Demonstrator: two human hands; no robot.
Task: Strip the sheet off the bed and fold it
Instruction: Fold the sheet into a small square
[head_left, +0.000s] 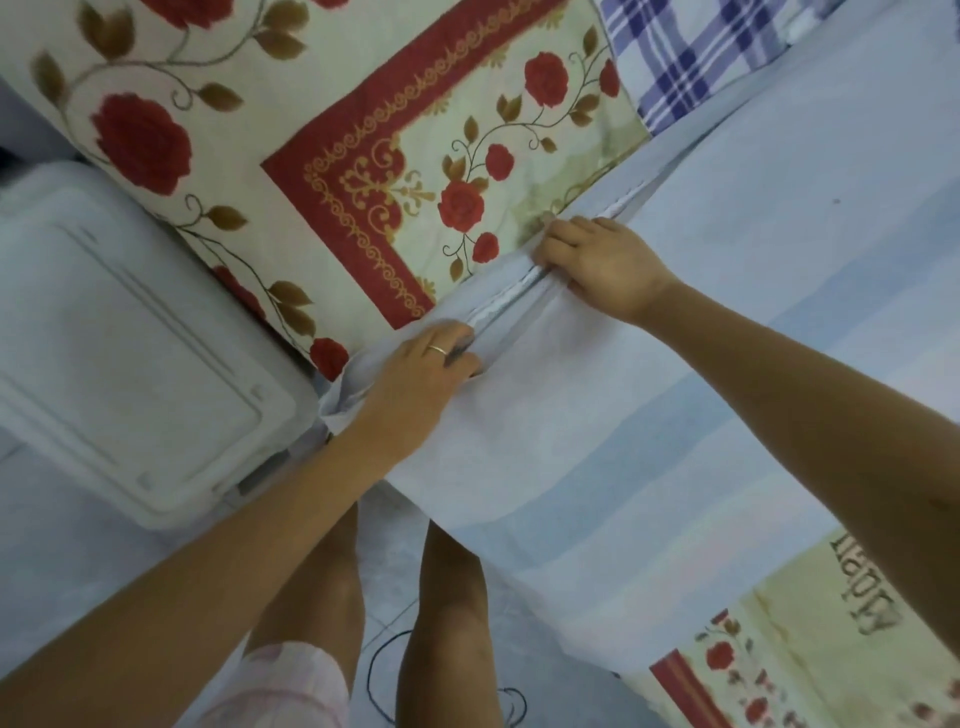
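Observation:
A pale blue and white striped sheet (649, 405) covers the bed and hangs over its near edge. Its bunched, layered edge runs diagonally across the middle of the view. My left hand (415, 384), wearing a ring, presses and pinches that edge at its lower left end. My right hand (602, 260) grips the same edge higher up to the right, fingers curled over the fold. A floral cover with red roses (322, 156) lies beyond the edge, partly tucked under it.
A white plastic lidded box (119, 343) stands on the floor at the left, close to the bed corner. A blue plaid cloth (691, 57) lies at the top right. My bare legs (447, 613) stand on the tiled floor below. A dark cord lies by my feet.

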